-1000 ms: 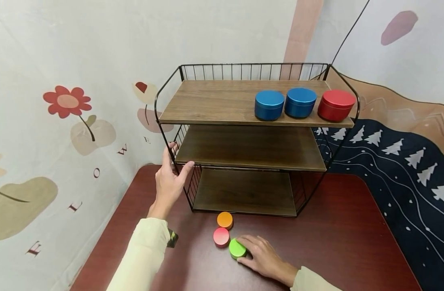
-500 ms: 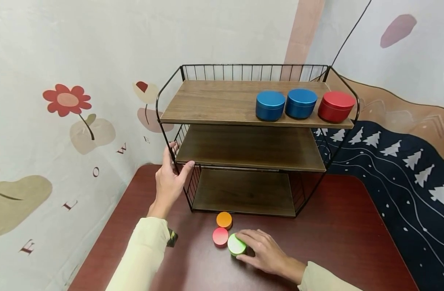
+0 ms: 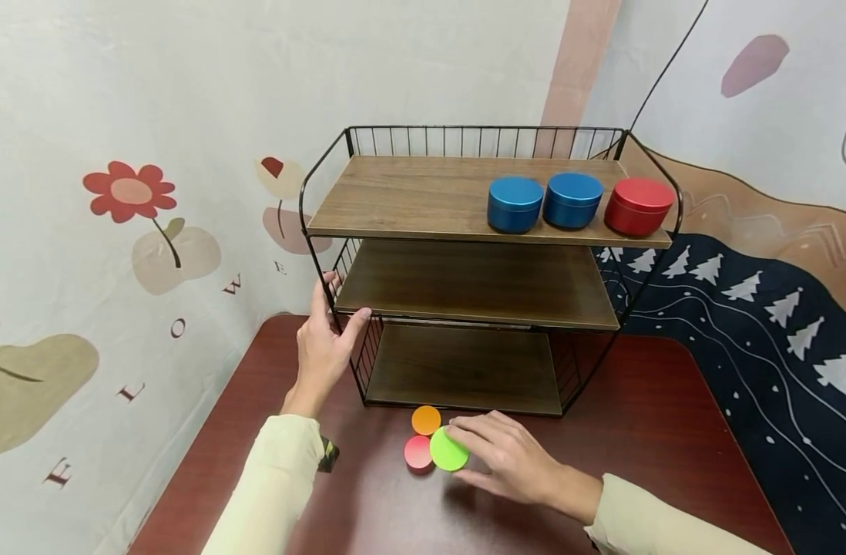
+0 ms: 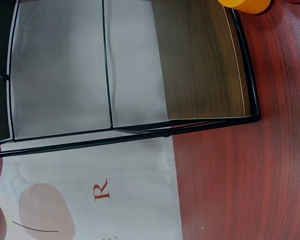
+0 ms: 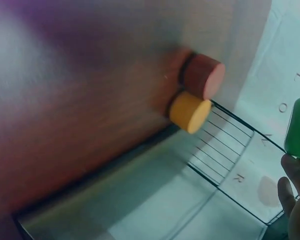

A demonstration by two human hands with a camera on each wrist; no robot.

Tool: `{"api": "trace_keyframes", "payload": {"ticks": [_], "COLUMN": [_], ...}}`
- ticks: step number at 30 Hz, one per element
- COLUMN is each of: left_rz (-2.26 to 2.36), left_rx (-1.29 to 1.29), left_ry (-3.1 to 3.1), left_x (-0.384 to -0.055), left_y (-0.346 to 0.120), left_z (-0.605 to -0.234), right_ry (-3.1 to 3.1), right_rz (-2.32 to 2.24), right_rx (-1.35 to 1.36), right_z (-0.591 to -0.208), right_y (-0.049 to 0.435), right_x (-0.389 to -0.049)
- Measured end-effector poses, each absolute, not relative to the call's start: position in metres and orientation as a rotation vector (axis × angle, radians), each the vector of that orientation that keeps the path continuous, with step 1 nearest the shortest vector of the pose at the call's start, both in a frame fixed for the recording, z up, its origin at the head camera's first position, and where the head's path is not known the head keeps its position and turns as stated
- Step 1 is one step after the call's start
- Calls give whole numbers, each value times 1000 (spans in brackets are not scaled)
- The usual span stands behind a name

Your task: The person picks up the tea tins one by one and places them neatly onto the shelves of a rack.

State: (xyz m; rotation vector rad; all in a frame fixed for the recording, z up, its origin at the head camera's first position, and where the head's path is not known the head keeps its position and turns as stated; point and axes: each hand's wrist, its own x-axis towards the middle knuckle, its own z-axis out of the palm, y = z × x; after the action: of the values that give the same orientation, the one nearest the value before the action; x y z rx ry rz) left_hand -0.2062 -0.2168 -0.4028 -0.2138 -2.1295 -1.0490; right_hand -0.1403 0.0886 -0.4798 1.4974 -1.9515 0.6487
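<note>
Between the thumb and fingers of my right hand [image 3: 509, 456] is a small round green tin [image 3: 449, 449], lifted above the table with its lid facing the head camera. In the right wrist view the green tin [image 5: 299, 131] shows at the right edge beside the fingers. My left hand [image 3: 323, 343] grips the left side frame of a three-tier wire rack [image 3: 475, 316], thumb at the middle shelf's front corner. Just left of the green tin, a red tin [image 3: 419, 455] and an orange tin [image 3: 426, 421] stand close together on the table.
Two blue tins [image 3: 515, 204] and a large red tin [image 3: 639, 206] stand on the right part of the rack's top shelf [image 3: 416, 189]. The dark red table [image 3: 645, 432] meets a patterned wall cloth [image 3: 208, 92] behind.
My right hand has taken the green tin up off the table, raising it slightly. The left hand stays on the rack, and the other tins keep their places.
</note>
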Motion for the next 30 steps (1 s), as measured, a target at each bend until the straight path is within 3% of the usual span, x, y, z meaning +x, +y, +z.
{"api": "trace_keyframes", "payload": {"ticks": [30], "left_rz": [-1036], "left_rx": [-202], "left_ry": [-2151], "left_x": [-206], "left_y": [-217], "left_z": [-403], "right_ry": [-1880], "right_rz": [412], "right_rx": [1523], "right_z": [-367], "right_y": [85], "right_x": [-180]}}
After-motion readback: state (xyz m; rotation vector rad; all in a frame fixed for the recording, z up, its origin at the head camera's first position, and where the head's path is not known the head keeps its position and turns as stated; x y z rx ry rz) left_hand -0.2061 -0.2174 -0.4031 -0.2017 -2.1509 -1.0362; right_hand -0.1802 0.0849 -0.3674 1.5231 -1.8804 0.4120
